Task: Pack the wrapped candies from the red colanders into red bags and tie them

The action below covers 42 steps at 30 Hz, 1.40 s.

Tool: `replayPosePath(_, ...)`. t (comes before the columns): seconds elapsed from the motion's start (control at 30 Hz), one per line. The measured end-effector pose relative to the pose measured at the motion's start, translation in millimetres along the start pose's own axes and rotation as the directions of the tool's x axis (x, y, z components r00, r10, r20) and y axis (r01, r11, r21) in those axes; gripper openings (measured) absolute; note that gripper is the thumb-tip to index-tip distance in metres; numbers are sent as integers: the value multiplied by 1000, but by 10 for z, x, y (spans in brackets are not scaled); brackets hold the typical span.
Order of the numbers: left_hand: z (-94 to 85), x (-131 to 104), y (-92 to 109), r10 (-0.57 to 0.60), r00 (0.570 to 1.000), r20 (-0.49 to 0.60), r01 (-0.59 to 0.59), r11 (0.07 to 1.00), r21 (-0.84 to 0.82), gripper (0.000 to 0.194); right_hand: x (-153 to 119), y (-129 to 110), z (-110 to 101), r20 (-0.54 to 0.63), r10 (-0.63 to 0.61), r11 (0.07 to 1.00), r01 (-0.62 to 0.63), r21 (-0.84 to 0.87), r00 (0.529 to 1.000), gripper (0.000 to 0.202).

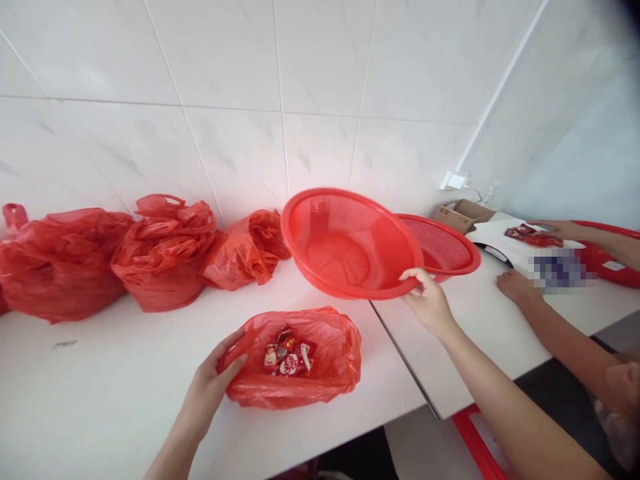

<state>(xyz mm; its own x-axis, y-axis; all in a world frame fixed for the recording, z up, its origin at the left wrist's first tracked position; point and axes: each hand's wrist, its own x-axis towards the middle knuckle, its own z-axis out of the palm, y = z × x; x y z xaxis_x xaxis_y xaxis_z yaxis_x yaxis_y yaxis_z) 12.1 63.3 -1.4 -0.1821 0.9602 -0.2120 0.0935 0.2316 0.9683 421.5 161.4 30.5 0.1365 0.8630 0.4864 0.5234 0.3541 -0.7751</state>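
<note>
My right hand grips the near rim of a red plastic strainer basket, which is lifted and tilted so its inside faces me. Just behind it a second red strainer basket lies on the white counter. My left hand holds the left edge of an open red plastic bag lying on the counter in front of me. Inside the bag are several small red-wrapped packets.
Three full red plastic bags stand along the tiled wall at the left. At the right another person's hand rests on the counter beside a white scale, a cardboard box and a red tray.
</note>
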Motion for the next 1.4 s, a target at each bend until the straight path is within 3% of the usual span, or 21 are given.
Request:
replayPosePath(0.07,-31,-12,-14,-3,1000,-12,3,1000,-11,66,-63,23,87,66,38,995,-31,-98,997,19)
replayPosePath(0.13,-68,-40,-20,3,1000,-29,-3,1000,-9,66,-116,83,133,62,74,979,-61,-193,995,20)
replayPosePath(0.27,-91,-110,-4,43,995,-88,-43,999,6,67,-231,225,141,-19,152,956,-151,-253,988,26)
replayPosePath(0.4,-49,-149,-20,54,986,-156,-52,998,19,81,-396,257,140,-134,185,942,-215,-257,973,44)
replayPosePath(0.5,-67,-177,-98,22,976,-216,-10,998,57,86,-598,109,169,-261,207,959,-248,-136,943,63)
replayPosePath(0.6,-140,-245,-197,-47,977,-209,56,998,37,84,-853,-246,226,-366,184,975,-217,-52,912,48)
replayPosePath(0.67,-175,-308,-240,-71,989,-133,74,997,24,69,-990,-566,302,-290,79,996,-85,-9,954,24)
replayPosePath(0.73,-170,-367,-258,-49,998,-34,50,998,37,50,-1060,-870,442,-33,-88,994,90,61,996,10)
replayPosePath(0.77,-152,-392,-263,-27,1000,10,27,999,46,43,-1071,-988,546,124,-177,981,165,104,976,10)
replayPosePath(0.83,-94,-428,-282,20,998,67,-24,998,55,36,-1069,-1111,814,377,-306,951,264,161,874,16)
replayPosePath(0.9,-35,-453,-322,45,995,90,-49,998,47,35,-1072,-1081,1117,525,-319,943,317,96,789,22)
replayPosePath(0.97,0,-476,-380,31,997,65,-34,998,50,35,-1093,-953,1369,636,-256,929,368,-48,728,37)
replayPosePath(1.03,1,-498,-436,10,1000,13,-11,998,57,36,-1109,-807,1493,687,-194,917,379,-127,701,40)
replayPosePath(1.1,-22,-513,-474,0,1000,-27,2,998,56,37,-1092,-693,1474,660,-191,937,334,-97,727,34)
replayPosePath(1.17,-49,-508,-495,-6,999,-40,8,998,64,37,-1040,-618,1355,588,-214,947,313,-71,780,33)
replayPosePath(1.23,-61,-483,-508,-14,999,-34,17,996,93,36,-977,-567,1210,532,-221,925,348,-151,818,36)
replayPosePath(1.33,-30,-456,-500,-6,1000,-23,9,991,132,41,-920,-524,1059,559,-169,861,398,-317,812,43)
replayPosePath(1.4,26,-481,-443,88,991,-104,-63,973,222,51,-914,-533,1026,580,-164,847,415,-332,798,42)
